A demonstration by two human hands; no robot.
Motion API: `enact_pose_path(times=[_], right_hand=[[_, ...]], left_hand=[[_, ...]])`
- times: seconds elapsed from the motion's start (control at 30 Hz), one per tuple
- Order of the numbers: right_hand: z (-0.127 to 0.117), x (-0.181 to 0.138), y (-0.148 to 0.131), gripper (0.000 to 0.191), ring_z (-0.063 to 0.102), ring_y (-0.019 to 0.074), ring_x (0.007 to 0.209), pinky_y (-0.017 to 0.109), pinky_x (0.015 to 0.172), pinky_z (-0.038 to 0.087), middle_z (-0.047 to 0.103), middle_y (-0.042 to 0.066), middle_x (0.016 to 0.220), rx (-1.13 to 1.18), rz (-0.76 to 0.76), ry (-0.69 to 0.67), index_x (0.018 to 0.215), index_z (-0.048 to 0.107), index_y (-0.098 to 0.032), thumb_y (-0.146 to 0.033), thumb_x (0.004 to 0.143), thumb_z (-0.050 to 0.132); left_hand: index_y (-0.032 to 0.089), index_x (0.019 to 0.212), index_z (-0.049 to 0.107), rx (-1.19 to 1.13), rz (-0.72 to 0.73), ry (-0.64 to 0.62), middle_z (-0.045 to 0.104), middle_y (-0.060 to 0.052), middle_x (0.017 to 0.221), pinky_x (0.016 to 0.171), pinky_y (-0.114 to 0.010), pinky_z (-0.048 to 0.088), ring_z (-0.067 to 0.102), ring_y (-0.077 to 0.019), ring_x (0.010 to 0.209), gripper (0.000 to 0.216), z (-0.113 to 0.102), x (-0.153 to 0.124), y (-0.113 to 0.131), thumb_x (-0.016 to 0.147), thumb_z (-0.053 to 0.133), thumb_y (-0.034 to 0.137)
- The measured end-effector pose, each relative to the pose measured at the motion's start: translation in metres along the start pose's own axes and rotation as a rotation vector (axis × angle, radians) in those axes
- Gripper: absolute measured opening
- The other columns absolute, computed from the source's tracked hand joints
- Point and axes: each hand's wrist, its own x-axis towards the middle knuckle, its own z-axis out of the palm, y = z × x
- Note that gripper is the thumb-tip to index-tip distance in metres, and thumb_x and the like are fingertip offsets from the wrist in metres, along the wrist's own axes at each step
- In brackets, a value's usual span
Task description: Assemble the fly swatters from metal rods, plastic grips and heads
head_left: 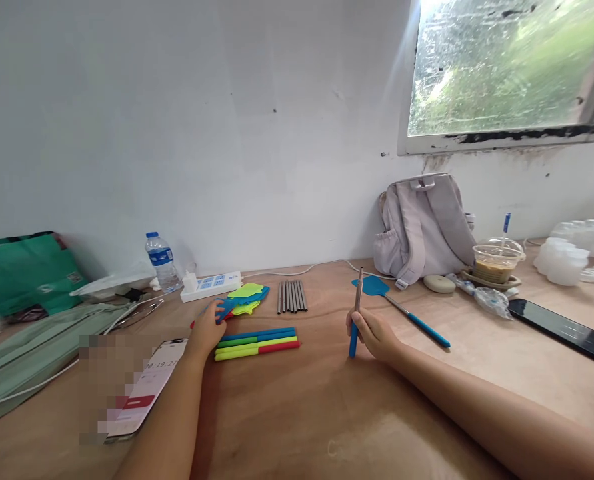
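Note:
My right hand (371,333) is closed round a metal rod with a blue handle (353,345), held upright with the handle end down near the table. My left hand (208,330) curls its fingers over a blue flat plastic swatter head (225,308) at the side of a pile of yellow, blue and red heads (247,291). Beside it lie several coloured handles (261,340) in blue, green, yellow and red. Behind them, several metal rods (291,297) lie side by side. A whole blue fly swatter (417,322) rests to the right of my right hand.
A white power strip (211,287) and water bottle (161,263) stand at the back left. A lit phone (147,393) lies by my left forearm. A backpack (421,230), iced drink cup (497,267), dark phone (567,327) and white containers (561,260) are on the right.

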Motion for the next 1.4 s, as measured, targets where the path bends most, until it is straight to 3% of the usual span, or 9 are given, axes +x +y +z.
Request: enact_pose_path(times=[0.2,0.47,0.67,0.83,0.97,1.1,1.2,1.3,1.4], right_hand=[[-0.002,0.0,-0.005,0.036,0.049,0.0109,0.049,0.022,0.053,0.036,0.053,-0.001,0.056,-0.068,-0.009,0.047,0.067,0.05,-0.019,-0.037,0.089,0.028],[-0.001,0.0,-0.003,0.033,0.047,0.0113,0.049,0.022,0.051,0.034,0.048,-0.001,0.052,-0.096,-0.011,0.062,0.063,0.048,-0.018,-0.034,0.087,0.032],[-0.001,0.0,-0.002,0.032,0.049,0.012,0.051,0.022,0.052,0.035,0.052,0.0,0.055,-0.105,0.003,0.068,0.063,0.048,-0.018,-0.035,0.087,0.033],[-0.001,0.0,-0.002,0.033,0.05,0.0121,0.052,0.023,0.053,0.036,0.054,0.001,0.056,-0.114,-0.001,0.07,0.062,0.048,-0.019,-0.036,0.087,0.033],[0.0,0.0,-0.001,0.033,0.05,0.0121,0.052,0.023,0.053,0.037,0.055,0.001,0.056,-0.109,-0.005,0.068,0.062,0.048,-0.019,-0.036,0.087,0.034],[-0.001,0.0,-0.001,0.031,0.05,0.0122,0.053,0.023,0.053,0.037,0.055,0.001,0.057,-0.089,-0.012,0.063,0.063,0.047,-0.019,-0.035,0.086,0.034],[0.0,0.0,-0.001,0.031,0.05,0.0123,0.053,0.023,0.054,0.038,0.054,0.001,0.057,-0.075,-0.008,0.054,0.063,0.046,-0.019,-0.035,0.086,0.034],[0.001,0.0,-0.001,0.031,0.05,0.0123,0.053,0.023,0.053,0.037,0.053,0.001,0.057,-0.079,-0.006,0.054,0.063,0.046,-0.019,-0.035,0.086,0.034],[0.002,-0.001,-0.002,0.03,0.05,0.0123,0.053,0.023,0.053,0.036,0.053,0.001,0.056,-0.094,-0.007,0.058,0.063,0.046,-0.019,-0.035,0.086,0.034]], left_hand=[[0.019,0.11,0.051,-0.01,0.028,-0.011,0.066,-0.003,0.092,0.07,-0.025,0.049,0.063,-0.0159,0.072,0.044,0.0,0.0,0.002,0.066,0.049,0.014],[0.019,0.111,0.051,0.017,0.055,0.041,0.066,-0.002,0.086,0.069,-0.024,0.048,0.062,-0.0154,0.073,0.044,-0.007,-0.005,0.01,0.068,0.044,0.012],[0.018,0.11,0.05,0.059,0.057,0.239,0.064,-0.006,0.096,0.078,-0.03,0.046,0.061,-0.0194,0.085,0.036,-0.007,-0.008,0.012,0.076,0.039,0.013],[0.016,0.111,0.051,0.11,0.158,0.428,0.059,-0.01,0.107,0.091,-0.036,0.039,0.052,-0.0236,0.103,0.034,-0.01,-0.013,0.014,0.083,0.032,0.015],[0.02,0.106,0.057,0.076,0.196,0.497,0.06,-0.007,0.106,0.097,-0.037,0.033,0.049,-0.022,0.107,0.036,-0.018,-0.018,0.024,0.082,0.031,0.011],[0.018,0.101,0.06,-0.134,0.158,0.618,0.061,-0.007,0.105,0.096,-0.037,0.035,0.051,-0.0215,0.105,0.029,-0.023,-0.024,0.049,0.084,0.037,0.018],[0.016,0.103,0.059,-0.499,-0.038,0.707,0.061,-0.008,0.104,0.085,-0.035,0.045,0.056,-0.0204,0.097,0.028,-0.016,-0.023,0.07,0.082,0.044,0.026],[0.015,0.102,0.057,-0.989,-0.35,0.644,0.062,-0.007,0.099,0.076,-0.03,0.05,0.059,-0.0173,0.09,0.027,0.0,-0.02,0.081,0.077,0.052,0.02],[0.016,0.093,0.06,-1.227,-0.505,0.517,0.063,-0.005,0.085,0.069,-0.028,0.052,0.061,-0.0143,0.08,0.023,0.015,-0.017,0.079,0.072,0.055,0.008]])
